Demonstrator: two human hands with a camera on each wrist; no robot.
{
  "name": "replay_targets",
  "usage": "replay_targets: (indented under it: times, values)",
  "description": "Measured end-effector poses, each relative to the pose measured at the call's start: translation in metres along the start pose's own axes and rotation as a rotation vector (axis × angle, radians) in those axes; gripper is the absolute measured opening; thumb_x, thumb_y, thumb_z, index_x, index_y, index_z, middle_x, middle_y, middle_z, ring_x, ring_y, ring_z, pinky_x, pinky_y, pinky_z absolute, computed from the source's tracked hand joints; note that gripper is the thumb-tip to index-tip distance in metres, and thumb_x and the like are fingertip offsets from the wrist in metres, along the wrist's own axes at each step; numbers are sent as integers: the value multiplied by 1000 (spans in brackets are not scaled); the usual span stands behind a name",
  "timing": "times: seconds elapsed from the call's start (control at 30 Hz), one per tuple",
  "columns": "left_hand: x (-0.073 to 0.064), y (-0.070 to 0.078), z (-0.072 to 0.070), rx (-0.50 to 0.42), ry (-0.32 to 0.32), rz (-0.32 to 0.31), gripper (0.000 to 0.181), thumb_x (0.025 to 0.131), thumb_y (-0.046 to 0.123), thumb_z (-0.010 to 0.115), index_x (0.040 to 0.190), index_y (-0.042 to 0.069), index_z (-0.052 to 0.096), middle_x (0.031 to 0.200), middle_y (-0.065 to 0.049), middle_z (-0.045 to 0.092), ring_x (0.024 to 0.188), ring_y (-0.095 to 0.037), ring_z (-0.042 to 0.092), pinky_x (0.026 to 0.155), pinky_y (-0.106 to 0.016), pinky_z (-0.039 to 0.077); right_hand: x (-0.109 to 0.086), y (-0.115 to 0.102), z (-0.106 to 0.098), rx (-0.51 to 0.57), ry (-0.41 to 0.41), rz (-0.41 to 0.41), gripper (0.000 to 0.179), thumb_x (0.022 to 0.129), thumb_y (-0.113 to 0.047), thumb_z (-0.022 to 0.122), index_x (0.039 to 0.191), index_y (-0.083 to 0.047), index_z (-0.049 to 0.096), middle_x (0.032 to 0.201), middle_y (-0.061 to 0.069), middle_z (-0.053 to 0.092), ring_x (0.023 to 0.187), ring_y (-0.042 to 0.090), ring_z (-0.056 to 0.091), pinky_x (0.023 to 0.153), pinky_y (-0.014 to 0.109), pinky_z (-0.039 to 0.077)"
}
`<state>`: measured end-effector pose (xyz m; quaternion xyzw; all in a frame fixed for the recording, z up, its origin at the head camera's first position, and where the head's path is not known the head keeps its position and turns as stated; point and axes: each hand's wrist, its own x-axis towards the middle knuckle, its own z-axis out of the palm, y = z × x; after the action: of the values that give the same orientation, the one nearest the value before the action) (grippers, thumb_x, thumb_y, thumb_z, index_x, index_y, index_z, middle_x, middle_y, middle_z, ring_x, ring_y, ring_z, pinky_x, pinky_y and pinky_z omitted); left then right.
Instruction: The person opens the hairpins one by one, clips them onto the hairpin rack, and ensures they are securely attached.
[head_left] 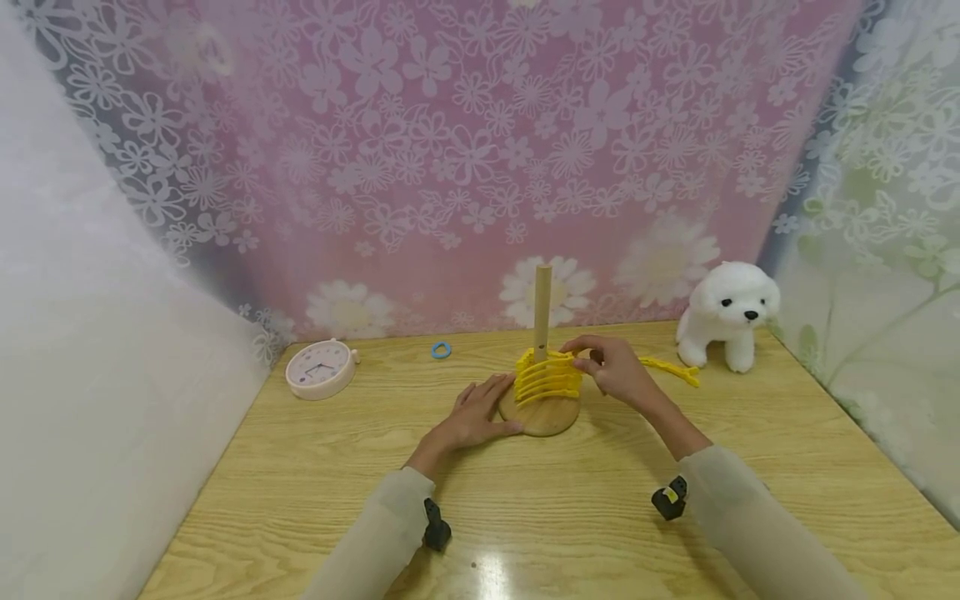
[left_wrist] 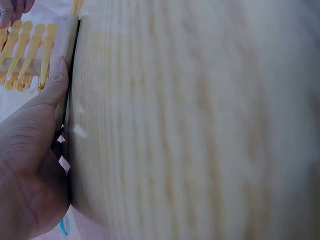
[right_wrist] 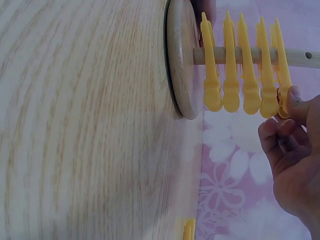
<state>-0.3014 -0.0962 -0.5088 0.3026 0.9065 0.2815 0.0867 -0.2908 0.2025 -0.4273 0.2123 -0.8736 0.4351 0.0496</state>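
Observation:
Curved yellow plastic clips (right_wrist: pixel 231 75), several of them, sit one above another around the upright wooden rod (head_left: pixel 542 308). The rod rises from a round wooden base (head_left: pixel 547 423) on the table. My left hand (head_left: pixel 474 414) rests at the left edge of the base, fingers extended and thumb spread toward the front; the left wrist view has its thumb against the rim. With thumb and fingers, my right hand (right_wrist: pixel 300 150) pinches the rounded end of the topmost clip (right_wrist: pixel 283 70). Another yellow clip (head_left: pixel 671 367) lies on the table to the right, partly behind the right hand.
A pale round clock (head_left: pixel 321 369) lies toward the back left of the wooden table (head_left: pixel 337 483). Between it and the stand is a small blue ring (head_left: pixel 441 350). A white plush dog (head_left: pixel 727 317) sits at the back right, before a pink flowered curtain (head_left: pixel 465 167).

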Motion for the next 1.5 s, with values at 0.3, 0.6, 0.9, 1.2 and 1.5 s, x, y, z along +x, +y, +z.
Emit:
replay_targets:
  times: [0.3, 0.6, 0.9, 1.2, 1.5]
  values:
    - [-1, 2, 0, 5, -3, -19, 91, 99, 61, 62, 169, 25, 17, 174, -2, 16, 161, -21, 9, 129, -50, -1, -2, 1, -2, 42, -31, -13, 26, 104, -13, 65, 129, -11, 71, 110, 14, 74, 44, 27, 48, 42, 33, 46]
    - [-3, 8, -4, 12, -10, -10, 91, 100, 59, 61, 169, 20, 17, 174, -6, 16, 161, -24, 10, 129, -52, -1, -4, 3, -10, 101, -50, 26, 30, 104, -21, 66, 134, -13, 68, 132, 14, 67, 59, 43, 54, 49, 42, 52]
    - [-3, 9, -7, 11, -18, -14, 89, 101, 55, 62, 169, 22, 15, 174, -5, 15, 162, -24, 7, 129, -51, -2, -15, 20, -35, 176, 1, 14, 45, 106, -21, 64, 149, -9, 55, 138, 23, 61, 57, 35, 59, 51, 43, 56]
    - [-4, 10, -5, 28, -18, -21, 88, 102, 55, 61, 169, 23, 15, 174, -3, 15, 161, -22, 9, 129, -50, 0, -40, 46, -66, 107, 47, 107, 51, 106, -22, 64, 151, -4, 50, 139, 29, 58, 65, 39, 63, 53, 45, 58]
    - [-4, 10, -6, 25, -17, -24, 88, 101, 55, 62, 169, 22, 16, 174, -3, 16, 161, -22, 9, 129, -50, -1, -60, 74, -95, 4, 75, 182, 59, 105, -25, 66, 154, 1, 45, 141, 32, 54, 71, 29, 68, 54, 43, 59]
